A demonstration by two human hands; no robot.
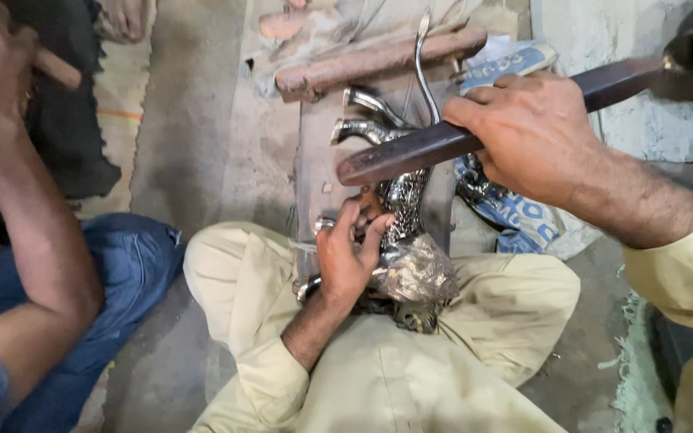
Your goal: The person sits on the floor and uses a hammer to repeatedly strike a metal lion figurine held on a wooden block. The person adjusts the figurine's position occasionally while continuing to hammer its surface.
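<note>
- Your left hand [348, 258] grips the shiny metal figure [401, 200] low on its body, fingers curled around it, pressing it down against the wooden block [314, 168] between your knees.
- Your right hand [527, 136] is clenched around a long dark metal bar [435, 146], holding it slantwise so its lower end lies across the figure's upper part, touching it.
- The figure lies lengthwise on the block, its polished legs [362, 112] pointing away from you and a thin curved tail or horn [423, 64] rising past the bar.
- The near end of the figure is wrapped in a crumpled, shiny grey cloth [420, 273] resting on your lap.
- A rusty round rod [378, 60] lies crosswise at the far end of the block, on rags.
- A blue and white sack [515, 216] lies on the floor to the right of the block.
- To your left another person's arm [34, 240] is raised, the hand closed on a wooden handle [58, 68]; their knee in blue trousers [134, 256] is just beside your leg.
</note>
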